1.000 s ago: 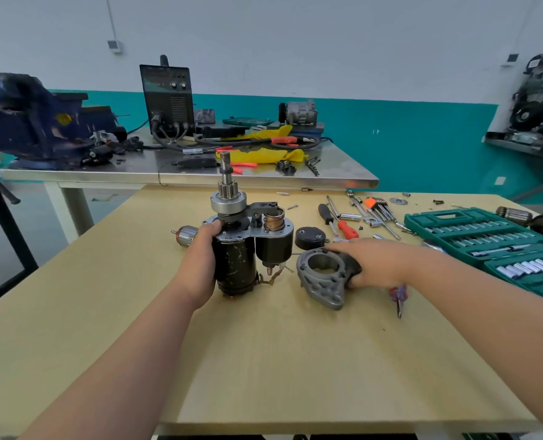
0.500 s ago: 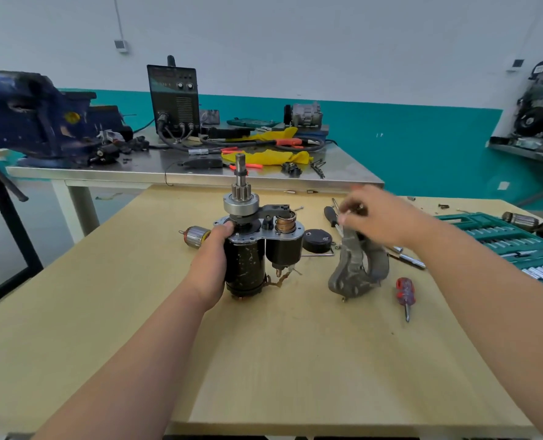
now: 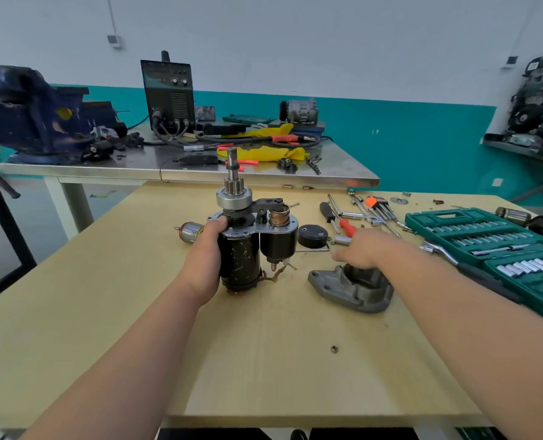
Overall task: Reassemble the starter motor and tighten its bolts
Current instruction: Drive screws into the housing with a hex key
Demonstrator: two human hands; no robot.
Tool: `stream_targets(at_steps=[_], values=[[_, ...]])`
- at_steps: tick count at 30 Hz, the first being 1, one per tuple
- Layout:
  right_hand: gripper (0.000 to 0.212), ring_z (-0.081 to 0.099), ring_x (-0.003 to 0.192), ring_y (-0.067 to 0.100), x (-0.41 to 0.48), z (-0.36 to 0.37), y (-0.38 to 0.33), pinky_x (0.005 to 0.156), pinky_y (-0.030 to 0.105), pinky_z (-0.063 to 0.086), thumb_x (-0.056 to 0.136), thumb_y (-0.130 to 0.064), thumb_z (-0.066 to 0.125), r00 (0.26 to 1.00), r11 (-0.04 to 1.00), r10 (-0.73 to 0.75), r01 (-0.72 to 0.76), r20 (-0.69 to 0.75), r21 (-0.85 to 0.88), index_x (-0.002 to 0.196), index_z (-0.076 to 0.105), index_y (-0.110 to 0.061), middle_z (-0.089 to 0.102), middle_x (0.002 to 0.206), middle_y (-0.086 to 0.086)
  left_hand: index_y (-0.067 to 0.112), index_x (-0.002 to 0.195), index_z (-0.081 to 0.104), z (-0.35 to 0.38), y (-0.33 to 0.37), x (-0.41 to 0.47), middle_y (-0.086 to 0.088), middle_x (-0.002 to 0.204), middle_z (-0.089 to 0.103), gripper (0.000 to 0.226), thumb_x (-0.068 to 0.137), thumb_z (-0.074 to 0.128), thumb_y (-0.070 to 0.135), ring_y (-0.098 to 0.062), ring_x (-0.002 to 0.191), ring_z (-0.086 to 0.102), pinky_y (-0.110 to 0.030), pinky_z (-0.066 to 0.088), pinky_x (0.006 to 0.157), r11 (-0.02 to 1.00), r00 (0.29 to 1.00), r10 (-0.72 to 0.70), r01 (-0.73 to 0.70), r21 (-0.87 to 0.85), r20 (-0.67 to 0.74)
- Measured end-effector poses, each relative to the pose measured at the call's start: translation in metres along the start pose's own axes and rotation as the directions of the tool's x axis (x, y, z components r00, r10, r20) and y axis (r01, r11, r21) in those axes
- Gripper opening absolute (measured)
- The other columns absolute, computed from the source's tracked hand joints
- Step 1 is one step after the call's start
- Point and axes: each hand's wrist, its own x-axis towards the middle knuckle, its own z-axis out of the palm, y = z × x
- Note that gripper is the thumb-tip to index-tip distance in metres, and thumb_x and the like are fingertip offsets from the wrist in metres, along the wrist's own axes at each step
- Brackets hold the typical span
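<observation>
Standing upright in left hand (image 3: 205, 258): starter motor (image 3: 241, 258), shaft (image 3: 232, 166) skyward.

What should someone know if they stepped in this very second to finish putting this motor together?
Left hand: grips the starter motor, which stands upright on the wooden table with its pinion shaft up.
Right hand: open, fingers out just above the grey nose housing, apparently holding nothing.
The housing lies on the table to the right of the motor, apart from it. The ratchet lies by the green socket set.
Done: body and solenoid joined.
Left: fit the housing over the shaft, then insert and tighten the bolts.
</observation>
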Motion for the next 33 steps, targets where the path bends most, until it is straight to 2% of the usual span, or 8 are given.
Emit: stream_targets(at_steps=[4, 7, 10, 16, 20, 24, 30, 33], values=[[0.049, 0.057, 0.090, 0.019, -0.001, -0.002, 0.008, 0.074, 0.031, 0.047, 0.092, -0.025, 0.056, 0.995, 0.969, -0.025, 0.049, -0.100, 0.240, 0.139, 0.048, -0.015, 0.060, 0.096, 0.004, 0.034, 0.102, 0.073, 0.000, 0.001, -0.001, 0.005, 0.109, 0.074, 0.043, 0.076, 0.045, 0.054, -0.015, 0.113, 0.062, -0.041, 0.039, 0.107, 1.000, 1.000, 0.003, -0.003, 0.026, 0.015], [0.027, 0.056, 0.096, 0.013, -0.008, -0.002, 0.017, 0.080, 0.023, 0.043, 0.091, -0.023, 0.060, 0.890, 0.772, -0.010, 0.296, -0.455, 0.562, 0.118, 0.065, -0.024, 0.062, 0.111, -0.001, 0.037, 0.095, 0.075, 0.000, 0.001, -0.001, 0.006, 0.108, 0.074, 0.039, 0.075, 0.047, 0.054, -0.016, 0.115, 0.062, -0.040, 0.039, 0.106, 1.000, 1.000, -0.003, 0.003, 0.023, 0.012], [0.026, 0.048, 0.102, 0.004, -0.031, 0.013, 0.024, 0.081, 0.007, 0.032, 0.089, -0.022, 0.064, 0.749, 0.614, -0.075, 0.555, -0.658, 0.562, 0.110, 0.060, -0.037, 0.046, 0.118, -0.008, 0.037, 0.097, 0.074, 0.000, 0.002, -0.001, 0.005, 0.111, 0.073, 0.038, 0.073, 0.049, 0.055, -0.016, 0.116, 0.061, -0.043, 0.037, 0.110, 0.999, 1.000, -0.008, 0.008, 0.038, -0.005], [0.055, 0.046, 0.106, -0.020, -0.054, 0.034, 0.057, 0.093, 0.011, 0.039, 0.083, -0.022, 0.075, 0.830, 0.633, -0.271, 0.535, -0.487, 0.560, 0.113, 0.045, -0.056, 0.047, 0.126, -0.017, 0.033, 0.106, 0.069, 0.004, 0.001, 0.000, 0.002, 0.115, 0.071, 0.048, 0.069, 0.052, 0.056, -0.018, 0.116, 0.060, -0.043, 0.038, 0.109, 0.998, 0.998, -0.040, 0.042, 0.057, -0.047], [0.102, 0.039, 0.134, 0.013, -0.052, 0.038, 0.065, 0.104, 0.031, 0.037, 0.066, -0.045, 0.085, 0.938, 0.816, -0.269, 0.343, -0.220, 0.465, 0.141, 0.017, -0.051, 0.027, 0.154, -0.008, 0.032, 0.104, 0.069, 0.005, 0.001, -0.001, 0.003, 0.109, 0.073, 0.038, 0.080, 0.048, 0.052, -0.017, 0.114, 0.061, -0.039, 0.041, 0.104, 0.999, 1.000, -0.007, 0.008, 0.046, -0.026], [0.113, 0.047, 0.117, 0.014, -0.038, 0.041, 0.055, 0.095, 0.025, 0.040, 0.063, -0.059, 0.081, 0.949, 0.913, -0.305, 0.314, -0.076, 0.261, 0.150, 0.013, -0.033, 0.037, 0.149, 0.001, 0.030, 0.108, 0.067, 0.005, 0.002, -0.001, 0.003, 0.107, 0.074, 0.032, 0.099, 0.039, 0.041, -0.017, 0.113, 0.061, -0.038, 0.041, 0.105, 1.000, 0.999, 0.025, -0.024, 0.012, -0.024], [0.101, 0.053, 0.110, 0.012, -0.035, 0.022, 0.042, 0.093, 0.030, 0.046, 0.062, -0.044, 0.086, 0.900, 0.863, -0.264, 0.382, -0.348, 0.331, 0.145, 0.030, -0.032, 0.043, 0.127, -0.005, 0.026, 0.124, 0.063, 0.002, 0.002, -0.002, -0.001, 0.118, 0.071, 0.040, 0.101, 0.033, 0.039, -0.021, 0.119, 0.059, -0.044, 0.038, 0.110, 0.999, 0.999, 0.039, -0.039, -0.022, 0.002], [0.085, 0.059, 0.093, -0.010, -0.043, -0.011, 0.037, 0.072, 0.007, 0.043, 0.064, -0.035, 0.088, 0.859, 0.664, -0.195, 0.471, -0.473, 0.581, 0.136, 0.042, -0.034, 0.054, 0.104, -0.025, 0.019, 0.131, 0.060, -0.001, 0.001, -0.001, -0.009, 0.124, 0.067, 0.045, 0.101, 0.032, 0.039, -0.028, 0.124, 0.056, -0.051, 0.035, 0.113, 0.999, 0.999, 0.032, -0.031, -0.040, 0.016]])
